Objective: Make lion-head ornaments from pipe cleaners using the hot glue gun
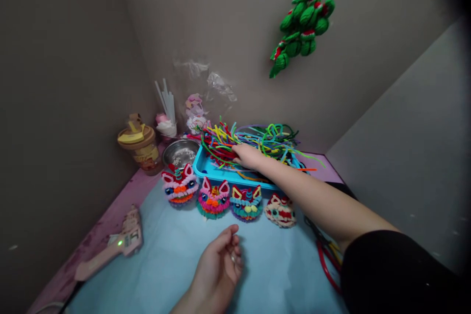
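My right hand reaches over a blue tray into a heap of many-coloured pipe cleaners. Its thumb and forefinger look apart beside red and orange stems; the other fingers are hidden. Near the front, above the blue mat, my left hand is turned palm up with fingers curled in. A tiny pale spot shows among them, too small to name. Before the tray stand fuzzy lion heads: a pink-and-red one, a magenta one, a teal one and a cream-and-red one.
A pink glue gun with a green light lies at left. Behind stand a metal bowl with small white bits, a lidded cup and white sticks. Red-handled pliers lie partly under my right arm. Green knitted ornaments hang above.
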A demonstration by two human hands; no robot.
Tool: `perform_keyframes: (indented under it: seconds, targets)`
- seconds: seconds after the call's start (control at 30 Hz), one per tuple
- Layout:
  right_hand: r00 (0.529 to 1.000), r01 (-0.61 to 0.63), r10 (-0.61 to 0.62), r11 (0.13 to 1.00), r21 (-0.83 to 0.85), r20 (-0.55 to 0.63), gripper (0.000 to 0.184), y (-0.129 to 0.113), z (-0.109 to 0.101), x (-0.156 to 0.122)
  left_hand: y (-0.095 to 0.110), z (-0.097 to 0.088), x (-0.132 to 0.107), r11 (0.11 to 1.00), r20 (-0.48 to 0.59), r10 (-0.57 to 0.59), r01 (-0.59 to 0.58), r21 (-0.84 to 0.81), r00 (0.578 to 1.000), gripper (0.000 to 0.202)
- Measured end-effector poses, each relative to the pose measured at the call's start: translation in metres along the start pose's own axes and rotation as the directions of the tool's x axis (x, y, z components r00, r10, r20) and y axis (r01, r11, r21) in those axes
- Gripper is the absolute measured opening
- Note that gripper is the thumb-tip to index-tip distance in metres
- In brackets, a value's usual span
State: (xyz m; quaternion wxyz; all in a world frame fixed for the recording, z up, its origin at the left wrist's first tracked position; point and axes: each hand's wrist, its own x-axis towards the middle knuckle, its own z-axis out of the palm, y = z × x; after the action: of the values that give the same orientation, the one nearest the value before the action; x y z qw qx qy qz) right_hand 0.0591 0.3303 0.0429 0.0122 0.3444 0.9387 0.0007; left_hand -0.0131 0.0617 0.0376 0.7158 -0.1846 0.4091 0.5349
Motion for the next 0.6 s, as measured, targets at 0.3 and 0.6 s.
perform_keyframes:
  seconds: [0.3, 0.6]
  targets:
    - [0.996, -0.075, 0.070, 0.989, 0.126, 0.047, 0.014, -0.001, -0.005, 0.002, 0.000, -0.002, 0.002, 1.000, -0.004, 0.005, -0.005, 0.014, 1.000, 0.014]
    - [0.999, -0.013, -0.002, 0.939, 0.344, 0.044, 0.028, 0.008, -0.015, -0.012, -0.001, -0.002, 0.002, 1.000, -0.001, 0.001, -0.001, 0.009, 1.000, 0.012]
